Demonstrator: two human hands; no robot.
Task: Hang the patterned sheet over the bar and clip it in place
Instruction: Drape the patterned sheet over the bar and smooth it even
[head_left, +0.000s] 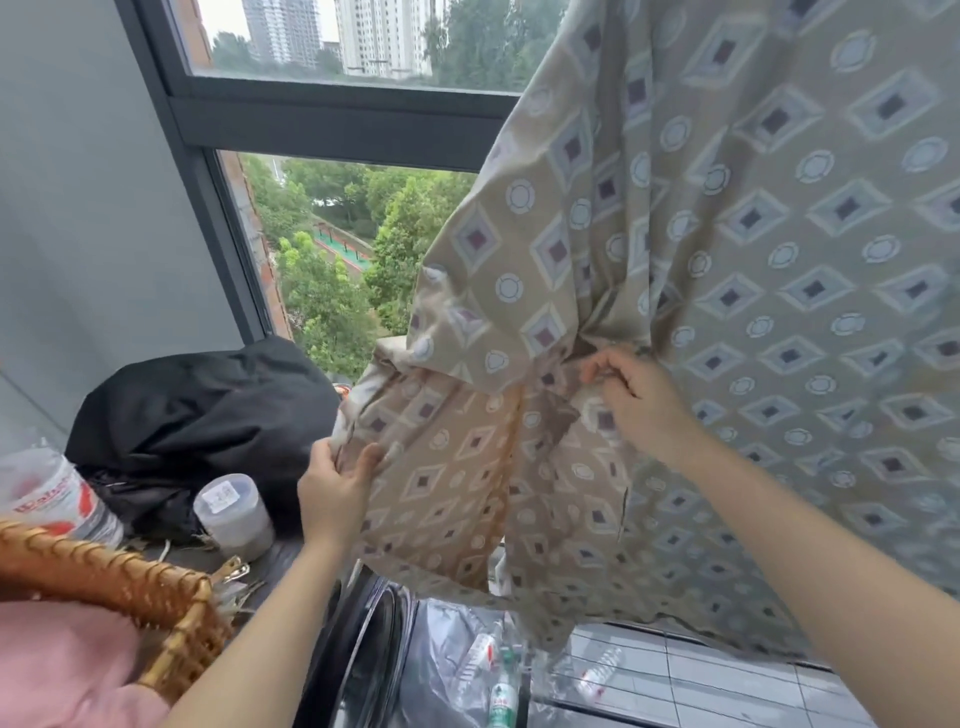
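Note:
A tan patterned sheet (753, 234) with diamonds and circles hangs down from above the frame and fills the right side. The bar it hangs from is out of view, and I see no clips on it. My left hand (337, 483) pinches a bunched lower edge of the sheet at centre left. My right hand (634, 395) grips a gathered fold of the sheet higher up, near the middle. The fabric between the hands sags in loose folds.
A black bundle of cloth (197, 415) lies on the ledge by the window (322, 249). A plastic jar (234, 512), a labelled container (57, 499) and a wicker basket (130, 587) with pink cloth sit at left. Metal clips (234, 571) lie beside the basket. Bottles (501, 696) lie on the floor below.

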